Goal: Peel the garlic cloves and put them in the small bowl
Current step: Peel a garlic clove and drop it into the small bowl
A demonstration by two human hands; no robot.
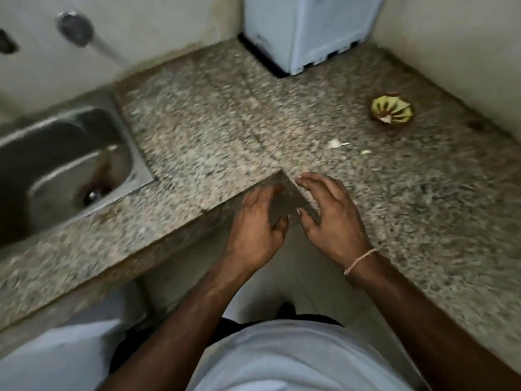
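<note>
Lying on your counter (225, 131), at about one o'clock from your hands, is one pale garlic clove (335, 143) with a thin tail of skin; a smaller pale scrap (366, 152), clove or peel you cannot tell, sits just to its right, apart from it. Neither touches your hands.

Item: small bowl (392, 110), yellow-green with dark ribs and a brownish rim, at two o'clock, near the right wall, well apart from the clove. Contents blurred.

Item: left hand (258, 224), over the inner corner of the counter edge, fingers loosely spread and relaxed, nothing in it.

Item: right hand (328, 213), just beside the left at three o'clock of it, fingers spread and slightly bent, tips over the counter edge, nothing in it. A thin pale thread band (359, 261) circles that wrist.

Item: steel sink (64, 165), set into the counter at nine o'clock, drain visible.

Item: dark round wall fitting (75, 28) at eleven o'clock.

Item: pale blue appliance (307, 29) on a dark base, at twelve o'clock, in the back corner.
</note>
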